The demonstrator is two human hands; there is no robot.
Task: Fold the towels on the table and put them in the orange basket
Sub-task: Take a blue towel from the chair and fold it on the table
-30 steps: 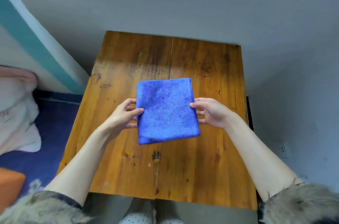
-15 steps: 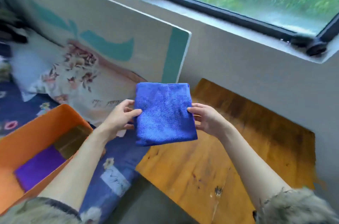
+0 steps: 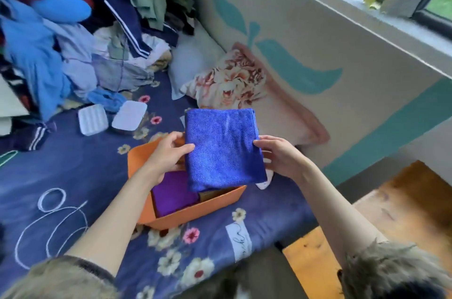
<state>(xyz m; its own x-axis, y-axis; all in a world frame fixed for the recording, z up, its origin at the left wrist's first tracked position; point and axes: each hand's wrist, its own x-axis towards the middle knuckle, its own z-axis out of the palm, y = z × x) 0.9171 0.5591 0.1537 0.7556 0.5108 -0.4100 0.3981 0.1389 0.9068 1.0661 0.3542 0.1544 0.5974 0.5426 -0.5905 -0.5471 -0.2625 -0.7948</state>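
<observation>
Both bare forearms reach forward from fur-trimmed sleeves, the left arm rising from 7 o'clock, the right from 5 o'clock, converging toward the frame's centre. The left hand (image 3: 168, 154) has its thumb on top and fingers curled beneath in a pinching grip. The right hand (image 3: 277, 155) mirrors it, thumb pointing toward 9 o'clock, fingers tucked below.

Blue towel (image 3: 223, 149) fluffy terry cloth; basket (image 3: 195, 213) smooth.

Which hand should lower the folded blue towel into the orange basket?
Left hand: it grips the folded blue towel directly above the orange basket; the right hand holds the outer edge, beyond the rim.
</observation>
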